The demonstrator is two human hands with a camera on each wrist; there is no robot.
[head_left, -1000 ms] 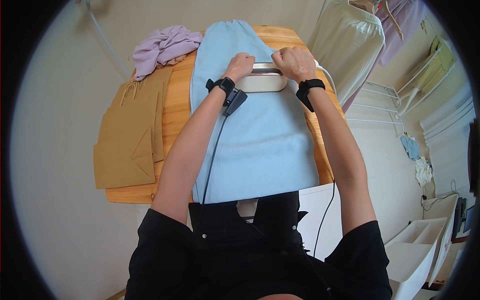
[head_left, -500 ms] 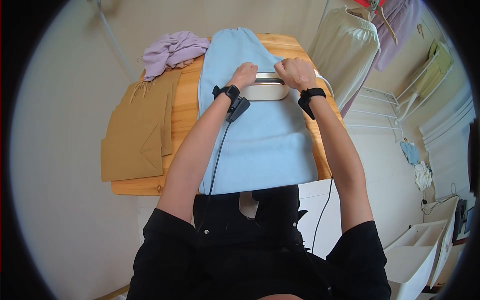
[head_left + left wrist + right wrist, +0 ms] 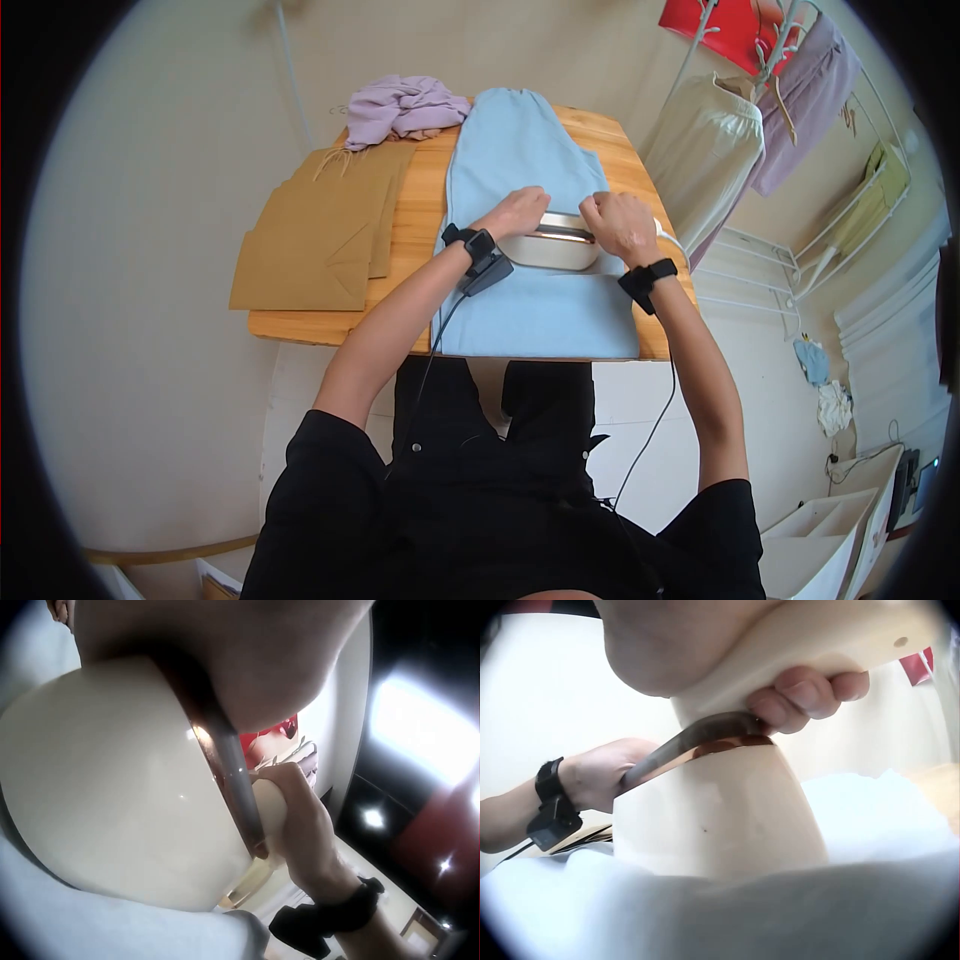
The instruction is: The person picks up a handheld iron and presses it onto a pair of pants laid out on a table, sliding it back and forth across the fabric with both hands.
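1. I see the bench [image 3: 420, 215], a pale wooden top, carrying everything flat so the work has a firm bed.
2. The blue garment [image 3: 520, 170] lies lengthwise down the bench, soft, matte and smooth, its near edge at the bench's front edge.
3. Brown paper bags [image 3: 320, 240] lie flat in a stack on the left, apart from the garment; a crumpled lilac cloth [image 3: 400, 105] sits at the far corner.
4. The cream iron [image 3: 550, 245] stands on the garment near the front; it is rounded, glossy plastic with a copper-coloured band.
5. My right hand [image 3: 618, 225] has its fingers [image 3: 802, 694] curled tight round the handle, I judge for steering.
6. My left hand [image 3: 515, 212] rests on the iron's other end, likely steadying it; I cannot tell how its fingers lie.
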